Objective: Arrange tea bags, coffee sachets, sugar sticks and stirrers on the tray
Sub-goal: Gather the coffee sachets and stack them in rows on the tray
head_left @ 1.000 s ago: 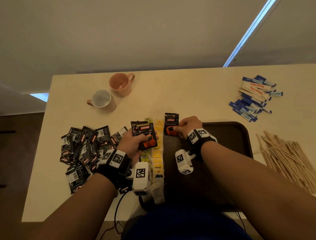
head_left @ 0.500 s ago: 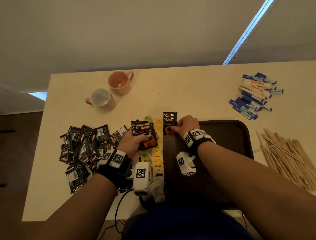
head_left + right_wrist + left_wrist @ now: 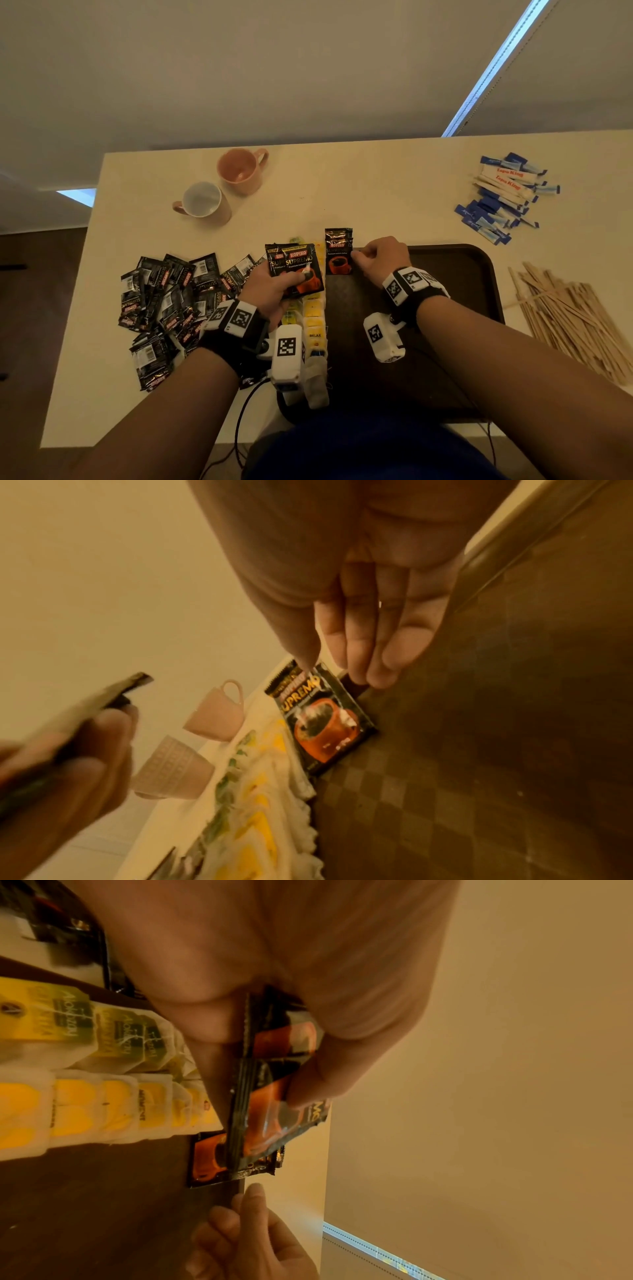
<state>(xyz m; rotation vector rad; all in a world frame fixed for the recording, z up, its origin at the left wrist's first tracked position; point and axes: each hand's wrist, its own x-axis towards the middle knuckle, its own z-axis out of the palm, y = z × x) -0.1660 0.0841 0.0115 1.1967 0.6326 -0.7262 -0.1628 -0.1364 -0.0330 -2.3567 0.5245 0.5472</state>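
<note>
Table bears tray, mugs, sachets.

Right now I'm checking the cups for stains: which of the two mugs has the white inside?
The nearer mug, left of the all-pink mug. Its inside is white and its handle points left; the other is pink inside, its handle pointing right.

Left hand is gripping, thumb pressing down on top; right hand is hovering, fingers loosely extended, holding nothing.

Dim, warm yellowish light throughout; wrist views are soft and blurred near the lens, with wide-angle warping.
</note>
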